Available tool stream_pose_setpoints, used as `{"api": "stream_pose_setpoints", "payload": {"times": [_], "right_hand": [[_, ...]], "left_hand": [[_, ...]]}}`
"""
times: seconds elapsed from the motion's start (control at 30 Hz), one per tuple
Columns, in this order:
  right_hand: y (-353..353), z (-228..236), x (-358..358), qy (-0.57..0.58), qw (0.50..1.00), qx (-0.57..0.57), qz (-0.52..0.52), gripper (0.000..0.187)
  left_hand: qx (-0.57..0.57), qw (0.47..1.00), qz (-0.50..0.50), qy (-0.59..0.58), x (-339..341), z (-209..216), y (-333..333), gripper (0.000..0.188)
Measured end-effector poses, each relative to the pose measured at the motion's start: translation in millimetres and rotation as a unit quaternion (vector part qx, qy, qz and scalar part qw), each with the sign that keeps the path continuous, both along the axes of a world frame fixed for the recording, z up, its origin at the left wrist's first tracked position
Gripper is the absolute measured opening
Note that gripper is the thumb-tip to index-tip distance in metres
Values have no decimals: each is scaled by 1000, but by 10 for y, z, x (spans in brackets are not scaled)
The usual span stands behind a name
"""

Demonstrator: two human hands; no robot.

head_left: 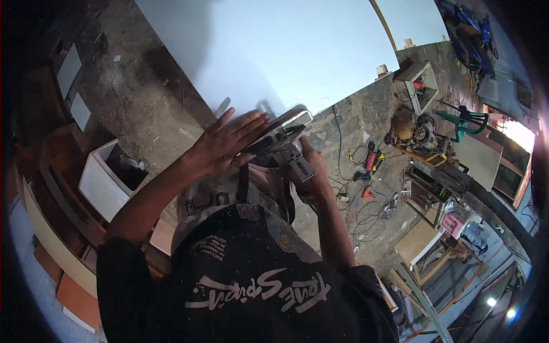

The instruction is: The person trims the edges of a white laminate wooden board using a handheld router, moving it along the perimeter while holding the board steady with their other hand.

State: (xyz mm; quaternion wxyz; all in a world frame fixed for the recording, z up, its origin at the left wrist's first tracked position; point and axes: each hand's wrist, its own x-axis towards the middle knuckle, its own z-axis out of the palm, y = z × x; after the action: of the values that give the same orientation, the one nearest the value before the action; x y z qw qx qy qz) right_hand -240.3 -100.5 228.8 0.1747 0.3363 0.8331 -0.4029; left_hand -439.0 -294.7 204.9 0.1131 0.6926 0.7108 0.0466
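My right hand (315,174) is wrapped round a dark nail gun (293,155), held close in front of my body. Its exact kind is hard to make out in the shadow. Beside it on the left, my left hand (231,142) has its fingers stretched out and close together, with the fingertips against or just over the tool's dark side. A pale, rounded loop (303,119) shows at the far end of the tool. Just beyond both hands lies the near edge of a large white board (297,57).
Behind at right is a second white panel (417,20). Cables and a red power tool (372,157) lie on the floor to the right, near a compressor (420,134) and a green chair (463,123). At left stand a white open box (108,180) and stacked boards (57,228).
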Motion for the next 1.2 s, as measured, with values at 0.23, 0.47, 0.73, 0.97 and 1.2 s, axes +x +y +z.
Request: {"api": "stream_pose_setpoints", "payload": {"times": [0.23, 0.47, 0.73, 0.97, 1.2], "right_hand": [[96, -151, 99, -11, 998, 51, 27, 86], [314, -310, 185, 15, 993, 74, 91, 87], [289, -227, 129, 19, 998, 52, 21, 76], [322, -118, 36, -67, 997, 15, 28, 104], [389, -292, 120, -59, 993, 29, 94, 87]], "left_hand": [[9, 1000, 4, -24, -19, 11, 112, 71], [39, 995, 13, -91, -24, -49, 240, 69], [6, 994, 9, -112, -50, 29, 282, 69], [31, 991, 15, -127, -45, 16, 265, 69], [48, 991, 13, -128, -37, -11, 273, 69]]}}
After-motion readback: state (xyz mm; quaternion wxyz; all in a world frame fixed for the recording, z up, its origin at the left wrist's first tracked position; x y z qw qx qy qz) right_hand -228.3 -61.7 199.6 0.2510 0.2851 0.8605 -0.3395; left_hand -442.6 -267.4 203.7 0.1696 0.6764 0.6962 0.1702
